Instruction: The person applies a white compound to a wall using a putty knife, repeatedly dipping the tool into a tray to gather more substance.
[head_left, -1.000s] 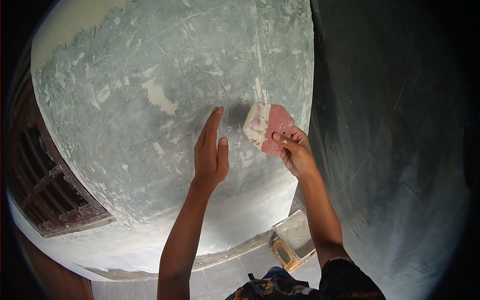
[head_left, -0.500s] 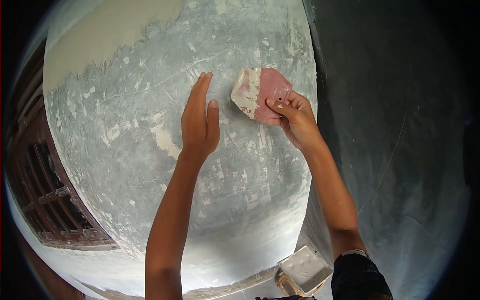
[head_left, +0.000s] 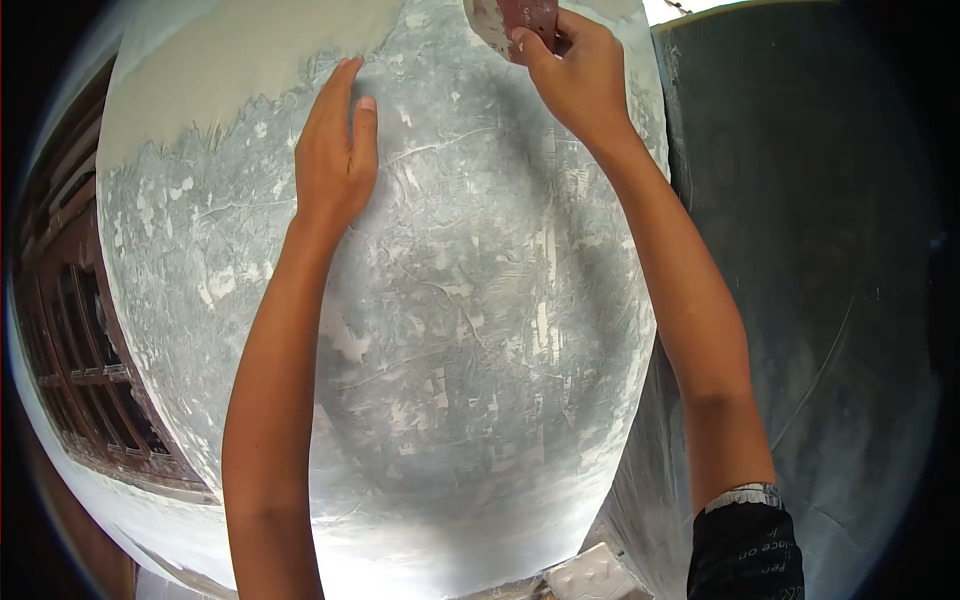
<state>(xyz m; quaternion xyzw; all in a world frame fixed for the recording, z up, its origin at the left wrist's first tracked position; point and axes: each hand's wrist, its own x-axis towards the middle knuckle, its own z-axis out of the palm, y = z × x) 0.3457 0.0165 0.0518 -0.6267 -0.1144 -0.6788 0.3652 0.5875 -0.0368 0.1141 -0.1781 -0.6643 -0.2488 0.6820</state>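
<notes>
Near the top edge, my right hand (head_left: 590,85) grips a reddish putty spreader (head_left: 522,22), thumb on its near face and fingers behind. Pale putty coats the spreader's left side, and its upper part is cut off by the frame. My left hand (head_left: 335,150) is raised with fingers stretched out and thumb up, holding nothing. It overlaps the patchy grey wall (head_left: 450,300) just below a smooth cream putty coat (head_left: 220,75), whose ragged lower edge runs near my fingertips. Streaks and flecks of pale filler mark the grey surface.
To the left sits a dark wooden window frame (head_left: 95,370) with bars. A dark grey wall (head_left: 800,220) stands on the right, meeting the patchy wall at a corner. At the bottom, a tub of pale putty (head_left: 592,575) is partly cut off.
My right hand has carried the spreader up to the top edge of the view. My left hand has risen and shifted left, staying open. The view has tilted up, so the tub sits lower.
</notes>
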